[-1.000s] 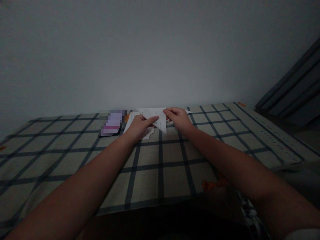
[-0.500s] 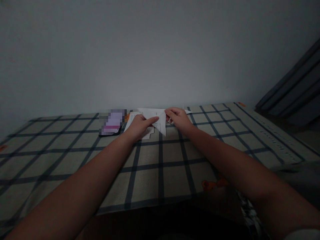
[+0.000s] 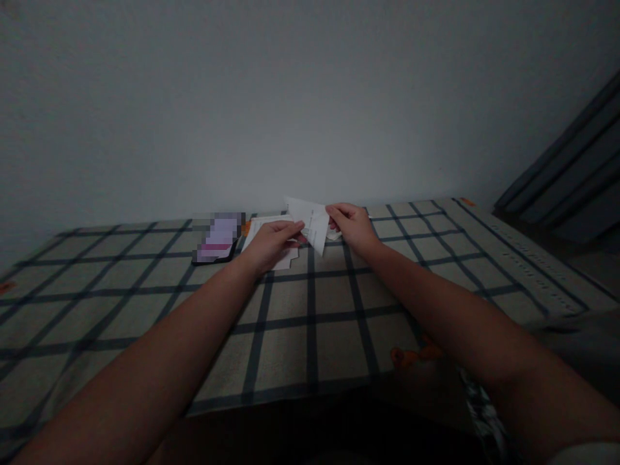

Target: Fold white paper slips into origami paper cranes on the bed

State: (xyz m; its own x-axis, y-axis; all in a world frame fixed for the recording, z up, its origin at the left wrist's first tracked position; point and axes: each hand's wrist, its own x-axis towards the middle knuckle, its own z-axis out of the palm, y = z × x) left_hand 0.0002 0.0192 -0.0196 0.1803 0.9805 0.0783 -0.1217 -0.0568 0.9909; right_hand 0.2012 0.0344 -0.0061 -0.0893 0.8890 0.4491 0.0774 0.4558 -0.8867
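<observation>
You appear to be in a home, at a table or similar flat surface set against a wall, though which room it is cannot be told. The checked cloth (image 3: 285, 352) spread before you says household most clearly: pale with dark stripes, it carries a printed band of lettering (image 3: 535, 258) towards the right and small orange figures, one near your edge (image 3: 411, 355). Behind it rises a plain, pale wall (image 3: 310, 103). At the far right you have dark folded fabric (image 3: 576, 145) that looks like a curtain. What seems to be a phone (image 3: 220, 234) and the white paper (image 3: 316, 226) you hold suit an ordinary domestic setting, and your light is dim.
</observation>
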